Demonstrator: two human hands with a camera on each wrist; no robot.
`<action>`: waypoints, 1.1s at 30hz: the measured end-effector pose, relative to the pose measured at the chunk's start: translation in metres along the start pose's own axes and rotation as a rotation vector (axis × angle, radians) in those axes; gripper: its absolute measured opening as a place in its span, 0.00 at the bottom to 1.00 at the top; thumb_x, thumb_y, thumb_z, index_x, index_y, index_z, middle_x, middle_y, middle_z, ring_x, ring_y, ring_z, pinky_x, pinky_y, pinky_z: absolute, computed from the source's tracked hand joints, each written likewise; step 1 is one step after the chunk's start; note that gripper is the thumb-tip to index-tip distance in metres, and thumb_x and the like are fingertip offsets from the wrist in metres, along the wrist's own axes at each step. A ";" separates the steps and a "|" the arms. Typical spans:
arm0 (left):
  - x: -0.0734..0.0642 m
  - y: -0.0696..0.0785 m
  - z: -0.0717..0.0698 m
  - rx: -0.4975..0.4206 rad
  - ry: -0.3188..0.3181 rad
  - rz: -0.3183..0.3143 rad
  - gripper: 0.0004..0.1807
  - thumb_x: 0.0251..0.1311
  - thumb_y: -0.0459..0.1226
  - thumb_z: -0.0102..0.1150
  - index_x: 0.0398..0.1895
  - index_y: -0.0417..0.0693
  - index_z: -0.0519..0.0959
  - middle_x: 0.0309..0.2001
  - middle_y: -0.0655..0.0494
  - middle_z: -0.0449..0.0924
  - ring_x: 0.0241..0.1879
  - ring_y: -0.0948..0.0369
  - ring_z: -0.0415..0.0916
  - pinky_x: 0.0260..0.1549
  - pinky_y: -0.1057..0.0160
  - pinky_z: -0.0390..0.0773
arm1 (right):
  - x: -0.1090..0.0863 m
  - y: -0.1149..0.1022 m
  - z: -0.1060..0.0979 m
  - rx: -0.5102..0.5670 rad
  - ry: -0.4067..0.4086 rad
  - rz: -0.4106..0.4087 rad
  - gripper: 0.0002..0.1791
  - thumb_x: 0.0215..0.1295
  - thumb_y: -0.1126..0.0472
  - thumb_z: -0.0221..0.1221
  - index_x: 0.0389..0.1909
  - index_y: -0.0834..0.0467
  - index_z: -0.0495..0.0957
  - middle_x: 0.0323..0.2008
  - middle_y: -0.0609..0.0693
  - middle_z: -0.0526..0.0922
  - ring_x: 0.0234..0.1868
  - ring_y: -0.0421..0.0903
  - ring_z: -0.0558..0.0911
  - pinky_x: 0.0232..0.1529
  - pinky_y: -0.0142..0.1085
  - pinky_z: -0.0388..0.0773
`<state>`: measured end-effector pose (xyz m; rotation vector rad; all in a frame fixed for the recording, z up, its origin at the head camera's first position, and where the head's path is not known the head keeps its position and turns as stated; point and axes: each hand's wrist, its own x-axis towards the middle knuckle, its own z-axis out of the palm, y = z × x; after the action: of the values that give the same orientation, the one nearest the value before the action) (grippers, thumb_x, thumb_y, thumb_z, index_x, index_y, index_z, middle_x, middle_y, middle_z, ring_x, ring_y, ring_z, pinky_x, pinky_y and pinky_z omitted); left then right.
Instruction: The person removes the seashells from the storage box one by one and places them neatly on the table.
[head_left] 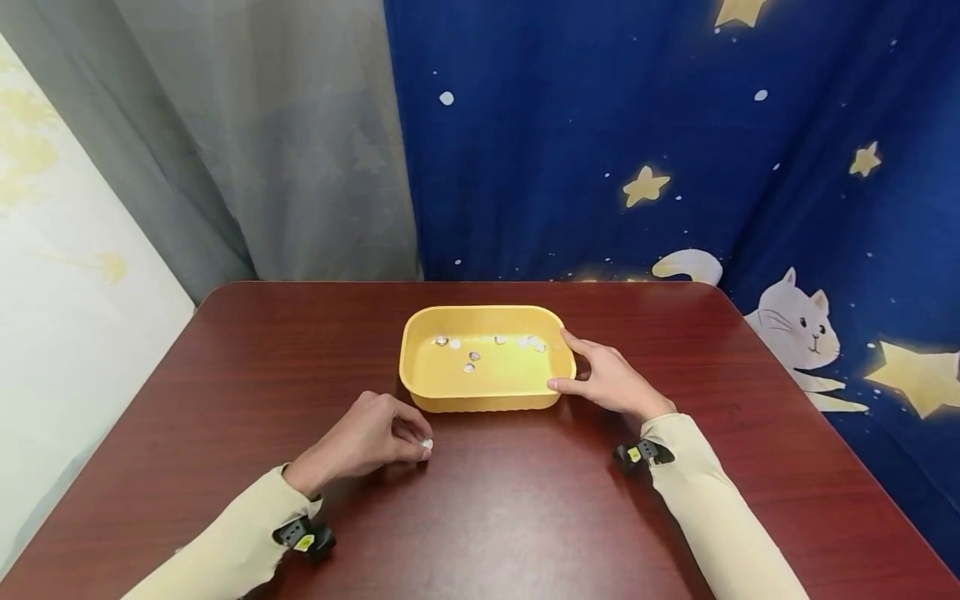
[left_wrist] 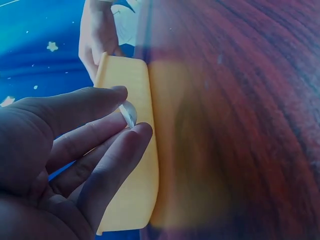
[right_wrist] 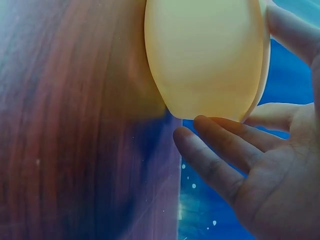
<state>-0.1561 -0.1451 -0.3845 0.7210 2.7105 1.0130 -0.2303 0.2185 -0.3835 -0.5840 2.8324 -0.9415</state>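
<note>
Pale disc (head_left: 428, 444) lies well in from the left edge of the red-brown table (head_left: 480, 517), with a broad stretch of tabletop between that edge and the left hand (head_left: 367, 437). The disc is outside the yellow tub (head_left: 483, 403), near its front left corner; a strip of tabletop runs behind the tub to the far edge, and more wood spreads in front. The left hand has the disc pinched between the tips of thumb and forefinger, its other fingers bent behind; the disc pokes out past the tips, low over the table, though whether it touches the wood I cannot tell. It looks small, thin and whitish, with a rounded edge. Inside the tub, a shallow one with rounded corners, several small white and silvery pieces (head_left: 469, 367) lie scattered, some left of the middle, others bunched towards the right. At the tub's right end the right hand (head_left: 613, 381) grips the rim, thumb at the front corner, fingers against the end wall; beyond it, tabletop reaches to the slanting right edge
</note>
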 end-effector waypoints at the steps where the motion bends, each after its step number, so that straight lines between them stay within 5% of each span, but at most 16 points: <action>1: 0.000 -0.001 0.001 0.000 -0.001 -0.001 0.06 0.49 0.38 0.76 0.30 0.57 0.88 0.25 0.69 0.86 0.26 0.75 0.82 0.29 0.73 0.80 | 0.001 0.000 0.000 0.004 -0.003 0.004 0.55 0.57 0.40 0.70 0.78 0.60 0.54 0.74 0.61 0.65 0.72 0.56 0.70 0.65 0.51 0.75; 14: 0.000 -0.002 0.009 0.086 0.005 0.019 0.05 0.49 0.36 0.76 0.29 0.54 0.87 0.20 0.68 0.82 0.18 0.75 0.76 0.27 0.74 0.78 | 0.006 0.001 0.001 0.085 -0.006 -0.001 0.54 0.56 0.45 0.72 0.77 0.61 0.55 0.74 0.60 0.66 0.67 0.55 0.77 0.58 0.47 0.81; 24: 0.000 -0.006 0.013 0.264 0.026 0.119 0.06 0.47 0.36 0.76 0.28 0.53 0.87 0.21 0.69 0.80 0.23 0.76 0.72 0.25 0.75 0.73 | 0.007 0.002 0.002 0.112 -0.003 0.007 0.54 0.56 0.45 0.72 0.78 0.60 0.55 0.74 0.60 0.66 0.65 0.55 0.79 0.57 0.47 0.81; 33: -0.001 -0.007 0.017 0.321 0.057 0.184 0.06 0.46 0.36 0.77 0.29 0.53 0.88 0.24 0.67 0.83 0.24 0.74 0.75 0.26 0.74 0.73 | 0.006 0.002 0.002 0.107 -0.003 0.016 0.54 0.56 0.44 0.72 0.78 0.59 0.55 0.74 0.60 0.66 0.62 0.54 0.81 0.57 0.47 0.82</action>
<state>-0.1527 -0.1409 -0.4021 1.0246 2.9364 0.6418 -0.2360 0.2173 -0.3861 -0.5487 2.7584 -1.0802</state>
